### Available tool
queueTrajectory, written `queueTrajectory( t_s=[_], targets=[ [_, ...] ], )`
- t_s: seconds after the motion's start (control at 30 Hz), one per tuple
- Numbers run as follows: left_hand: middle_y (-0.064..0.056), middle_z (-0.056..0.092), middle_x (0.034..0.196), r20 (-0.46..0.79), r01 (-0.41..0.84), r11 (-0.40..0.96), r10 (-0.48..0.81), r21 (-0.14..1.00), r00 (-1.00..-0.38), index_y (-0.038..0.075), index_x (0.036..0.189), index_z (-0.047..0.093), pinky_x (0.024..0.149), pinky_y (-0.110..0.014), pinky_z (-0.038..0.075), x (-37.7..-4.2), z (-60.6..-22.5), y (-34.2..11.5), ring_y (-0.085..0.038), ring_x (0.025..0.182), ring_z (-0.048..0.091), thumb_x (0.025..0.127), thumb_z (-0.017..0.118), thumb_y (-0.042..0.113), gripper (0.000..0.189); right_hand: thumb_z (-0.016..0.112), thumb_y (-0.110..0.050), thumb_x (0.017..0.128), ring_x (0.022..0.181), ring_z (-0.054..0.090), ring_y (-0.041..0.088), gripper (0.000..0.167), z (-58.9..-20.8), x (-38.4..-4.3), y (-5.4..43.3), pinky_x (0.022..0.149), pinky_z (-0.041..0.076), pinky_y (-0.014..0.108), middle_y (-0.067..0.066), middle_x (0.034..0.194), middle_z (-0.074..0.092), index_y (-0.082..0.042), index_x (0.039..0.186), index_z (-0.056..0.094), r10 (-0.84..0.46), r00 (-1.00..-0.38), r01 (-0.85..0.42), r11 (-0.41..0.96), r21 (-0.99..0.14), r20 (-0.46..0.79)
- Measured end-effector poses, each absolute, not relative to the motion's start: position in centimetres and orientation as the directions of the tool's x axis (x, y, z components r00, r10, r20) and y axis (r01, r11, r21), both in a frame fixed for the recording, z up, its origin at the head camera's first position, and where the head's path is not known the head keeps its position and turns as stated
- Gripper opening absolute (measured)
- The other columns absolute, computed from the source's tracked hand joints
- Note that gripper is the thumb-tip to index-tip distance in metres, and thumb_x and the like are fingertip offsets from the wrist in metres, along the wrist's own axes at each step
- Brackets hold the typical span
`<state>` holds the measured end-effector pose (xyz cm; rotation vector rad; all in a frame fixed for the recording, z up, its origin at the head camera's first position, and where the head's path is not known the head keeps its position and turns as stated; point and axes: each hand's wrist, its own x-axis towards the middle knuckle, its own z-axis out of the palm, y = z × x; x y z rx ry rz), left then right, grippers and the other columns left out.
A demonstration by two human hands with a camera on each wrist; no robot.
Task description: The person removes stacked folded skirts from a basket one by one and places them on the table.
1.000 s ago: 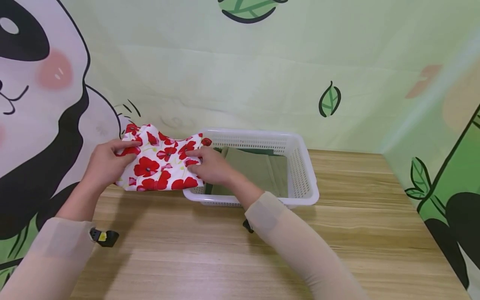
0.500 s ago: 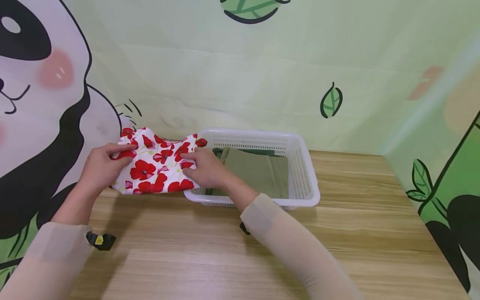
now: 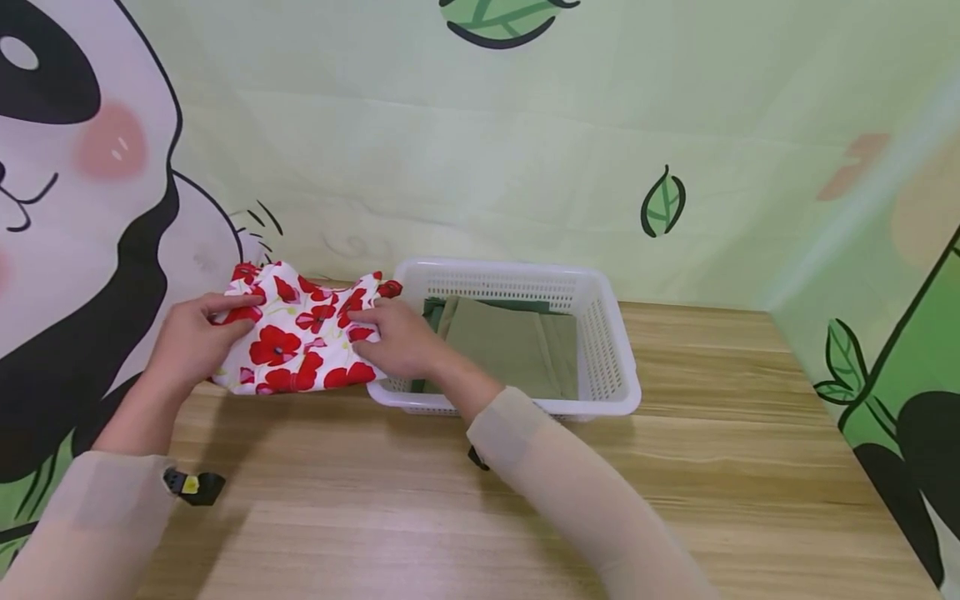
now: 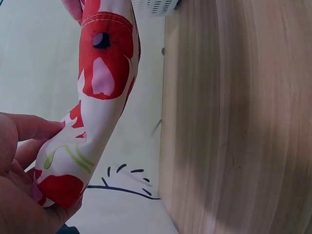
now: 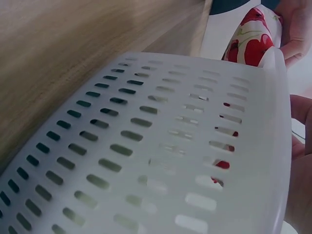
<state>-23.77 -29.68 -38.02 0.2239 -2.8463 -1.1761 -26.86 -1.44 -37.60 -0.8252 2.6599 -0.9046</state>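
A folded white cloth with red poppies (image 3: 288, 342) hangs above the table's left side, held between both hands. My left hand (image 3: 187, 342) pinches its left end, thumb toward me; the left wrist view shows the thumb and fingers on either side of the layered fabric (image 4: 105, 92). With thumb and fingers my right hand (image 3: 401, 337) grips the right end, over the left rim of a white plastic basket (image 3: 628, 392). In the right wrist view the perforated basket wall (image 5: 161, 112) hides much of that grip. Inside the basket lies a folded olive cloth (image 3: 510, 346).
A dark green cloth (image 3: 525, 306) shows behind and under the olive one. The basket stands on a wood-grain table (image 3: 360, 517), near the back wall sheet (image 3: 487, 167) printed with leaves and a panda. Another printed sheet (image 3: 862, 333) borders the table on the right.
Both hands have shifted left and slightly down, carrying the poppy cloth with them. Less of it overlaps the basket now. The basket and its contents have stayed in place.
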Motion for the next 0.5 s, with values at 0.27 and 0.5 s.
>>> queueTrajectory(
  t_s=[0.27,0.5],
  targets=[
    [-0.032,0.035,0.160,-0.046,-0.143,0.683,-0.159,0.716,-0.986,0.012,0.150,0.054,0.064,-0.016,0.053,-23.7,-38.8,-30.0,-0.051,0.142,0.034,0.105,0.059,0.031,0.049,0.066,-0.030,0.100,0.149,0.042,0.024,0.054,-38.1,-26.8,-2.0,0.117,0.045,0.042,0.006,0.162,0.045,-0.022,0.152,0.054,-0.564,-0.823,-0.414,0.678,-0.607,-0.069],
    [-0.033,0.033,0.161,-0.059,-0.155,0.683,-0.161,0.714,-0.985,0.013,0.151,0.054,0.064,-0.017,0.054,-23.9,-39.6,-30.3,-0.052,0.143,0.034,0.105,0.058,0.032,0.049,0.064,-0.031,0.101,0.146,0.044,0.022,0.053,-38.3,-26.9,-2.4,0.120,0.041,0.040,0.006,0.159,0.048,-0.021,0.152,0.054,-0.577,-0.814,-0.457,0.707,-0.540,-0.066]
  ],
)
